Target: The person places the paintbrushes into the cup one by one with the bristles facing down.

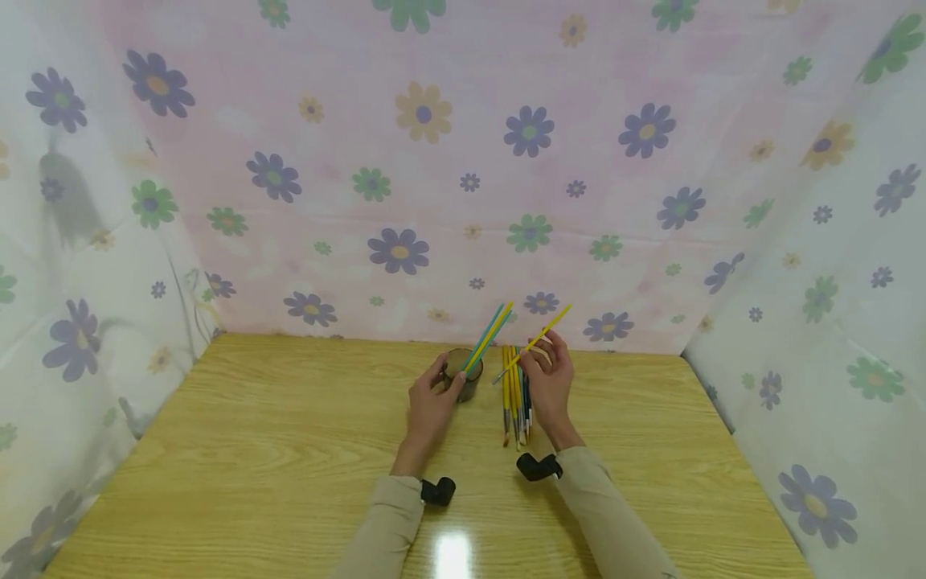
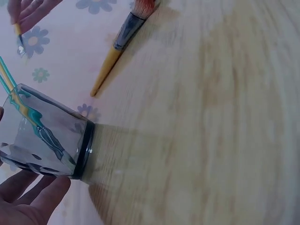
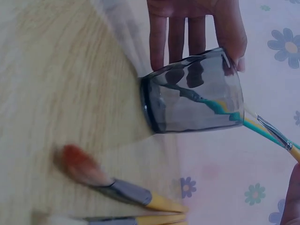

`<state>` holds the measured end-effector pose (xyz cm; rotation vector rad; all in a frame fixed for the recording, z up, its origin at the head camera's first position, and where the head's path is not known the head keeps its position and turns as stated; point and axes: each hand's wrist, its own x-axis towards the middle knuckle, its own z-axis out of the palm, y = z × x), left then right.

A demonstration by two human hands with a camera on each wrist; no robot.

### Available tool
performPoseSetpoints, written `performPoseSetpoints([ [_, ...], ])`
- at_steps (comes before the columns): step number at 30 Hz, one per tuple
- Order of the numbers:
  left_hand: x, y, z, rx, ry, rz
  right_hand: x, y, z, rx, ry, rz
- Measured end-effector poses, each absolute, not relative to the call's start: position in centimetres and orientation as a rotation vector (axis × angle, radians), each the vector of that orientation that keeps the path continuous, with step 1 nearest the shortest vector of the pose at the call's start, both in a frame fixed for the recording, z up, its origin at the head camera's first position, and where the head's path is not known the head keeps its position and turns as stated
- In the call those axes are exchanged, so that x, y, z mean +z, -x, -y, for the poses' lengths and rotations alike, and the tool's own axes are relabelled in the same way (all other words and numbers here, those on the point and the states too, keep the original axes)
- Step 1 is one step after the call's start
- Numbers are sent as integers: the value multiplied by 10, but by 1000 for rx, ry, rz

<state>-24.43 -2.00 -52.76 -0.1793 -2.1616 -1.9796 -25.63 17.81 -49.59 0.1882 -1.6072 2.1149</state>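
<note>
A smoky see-through glass stands on the table, and my left hand grips its side between thumb and fingers. Several thin yellow and teal paintbrushes lean to the right in the glass, bristles down, as the left wrist view shows through its wall. My right hand pinches a yellow paintbrush by its handle, with the bristle end pointing down-left near the rim. Below that hand lies a row of paintbrushes, bristles toward me. One has reddish bristles.
The wood-grain table ends at a flowered cloth wall behind the glass. Similar cloth hangs on the left and right. A black wrist mount sits by each sleeve cuff.
</note>
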Motion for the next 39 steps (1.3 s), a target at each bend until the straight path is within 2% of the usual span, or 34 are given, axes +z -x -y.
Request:
performPoseSetpoints([
  [15, -524, 248, 17, -1704, 293, 2284, -487, 276, -158, 2061, -163, 1497],
  [39, -528, 255, 18, -1773, 335, 2266, -503, 283, -147, 2037, -149, 1590],
])
